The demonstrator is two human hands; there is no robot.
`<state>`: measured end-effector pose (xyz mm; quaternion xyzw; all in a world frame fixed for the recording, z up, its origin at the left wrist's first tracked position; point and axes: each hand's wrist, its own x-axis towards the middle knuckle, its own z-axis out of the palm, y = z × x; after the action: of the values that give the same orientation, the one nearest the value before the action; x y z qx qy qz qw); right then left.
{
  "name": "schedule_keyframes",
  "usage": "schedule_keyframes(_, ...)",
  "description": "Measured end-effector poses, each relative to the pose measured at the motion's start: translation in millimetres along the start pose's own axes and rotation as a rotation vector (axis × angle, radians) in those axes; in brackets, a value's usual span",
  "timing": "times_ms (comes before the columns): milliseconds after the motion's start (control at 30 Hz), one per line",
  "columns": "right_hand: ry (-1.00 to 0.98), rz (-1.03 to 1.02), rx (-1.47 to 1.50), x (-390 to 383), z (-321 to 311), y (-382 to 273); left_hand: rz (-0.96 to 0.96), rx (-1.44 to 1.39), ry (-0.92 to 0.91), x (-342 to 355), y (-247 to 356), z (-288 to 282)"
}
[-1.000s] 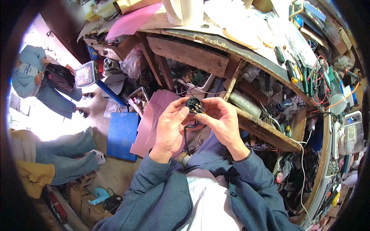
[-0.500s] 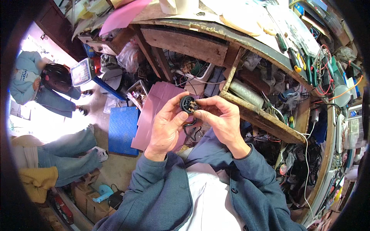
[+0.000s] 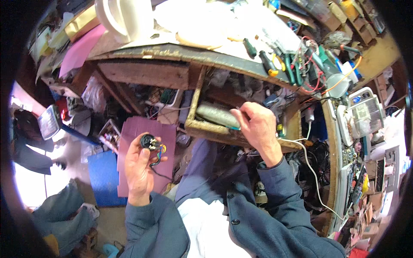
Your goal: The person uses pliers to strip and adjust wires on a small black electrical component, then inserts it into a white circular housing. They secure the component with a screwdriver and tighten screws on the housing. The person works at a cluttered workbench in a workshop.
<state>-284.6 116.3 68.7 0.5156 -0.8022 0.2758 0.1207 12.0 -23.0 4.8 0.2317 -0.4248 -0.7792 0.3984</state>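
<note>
My left hand [image 3: 140, 172] is closed around a round black electrical part [image 3: 149, 142], pinched between thumb and fingers. Coloured wires [image 3: 161, 151] come out of its side and run into a black cable [image 3: 162, 175] hanging below the hand. Over the open wooden drawer [image 3: 191, 107], my right hand [image 3: 257, 125] has its fingers curled and pressed together. Whatever lies between those fingertips, if anything, is too small to make out. Beneath them in the drawer lies a long greyish wrapped roll [image 3: 217, 115].
Screwdrivers and pliers [image 3: 269, 64] lie along the bench edge, beside tangled red leads [image 3: 316, 81]. A white cable [image 3: 309, 155] hangs at the right. A pink board [image 3: 129, 161] and a blue platform scale [image 3: 101, 180] are at the left, where other people sit and stand.
My right hand has left the black part and moved right, over the drawer. My left hand still holds the part, now lower and further left. The view has swung to the right.
</note>
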Motion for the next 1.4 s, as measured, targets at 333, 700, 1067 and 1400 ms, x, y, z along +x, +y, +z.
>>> schedule_keyframes(333, -0.715, 0.257, -0.366, -6, -8, 82, 0.004, -0.044, -0.045, 23, 6, 21)
schedule_keyframes(700, -0.269, 0.477, 1.290, -1, -42, 20, 0.029, -0.130, -0.119, 15, 9, 0)
schedule_keyframes(1067, -0.913, 0.403, 1.232, -28, 5, -55, 0.030, -0.008, -0.098, 3, 14, -4)
schedule_keyframes(1400, -0.906, -0.184, 0.785, -16, 0, -81, -0.010, 0.075, -0.131, -7, 11, -12)
